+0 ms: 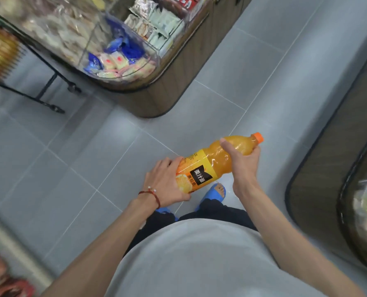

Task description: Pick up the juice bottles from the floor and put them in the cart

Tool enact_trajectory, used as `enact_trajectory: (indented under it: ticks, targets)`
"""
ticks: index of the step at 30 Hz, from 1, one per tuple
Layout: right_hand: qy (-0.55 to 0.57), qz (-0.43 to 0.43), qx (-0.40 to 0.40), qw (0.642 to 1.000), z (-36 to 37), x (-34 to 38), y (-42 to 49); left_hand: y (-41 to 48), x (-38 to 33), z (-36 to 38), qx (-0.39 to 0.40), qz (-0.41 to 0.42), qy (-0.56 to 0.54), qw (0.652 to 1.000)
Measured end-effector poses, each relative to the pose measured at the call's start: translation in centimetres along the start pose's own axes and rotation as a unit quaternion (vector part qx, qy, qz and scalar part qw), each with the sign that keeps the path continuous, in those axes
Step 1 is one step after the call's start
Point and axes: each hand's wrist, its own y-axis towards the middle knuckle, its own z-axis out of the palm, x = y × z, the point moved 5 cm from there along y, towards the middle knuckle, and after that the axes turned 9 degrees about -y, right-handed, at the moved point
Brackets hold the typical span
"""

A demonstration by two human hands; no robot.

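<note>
We hold one juice bottle [212, 163] off the floor, left hand [167, 181] cupping its base, right hand [242, 161] clamped on its neck; no cart in view.

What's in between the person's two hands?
The orange juice bottle: the left hand holds its bottom and the right hand grips near its cap, seen in the head view.

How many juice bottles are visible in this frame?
1. The orange juice bottle is held above the floor, left hand at its base, right hand near its neck. Others may lie outside the view.
</note>
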Motion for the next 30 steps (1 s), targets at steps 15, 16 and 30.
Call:
enact_trajectory:
  ticks: [15,16,30]
  targets:
    - [-0.114,-0.048,0.102,0.987,23.8,-8.0,-15.4,-15.7,24.5,-5.1,-0.099,-0.112,-0.11,0.983]
    - [-0.122,-0.055,0.114,0.984,25.6,-8.3,-16.2,-16.4,26.2,-5.5,-0.109,-0.122,-0.115,0.98]
    - [-0.232,-0.078,0.263,0.933,49.8,-8.2,-22.1,-19.7,43.3,-13.4,-0.18,-0.262,-0.181,0.931]
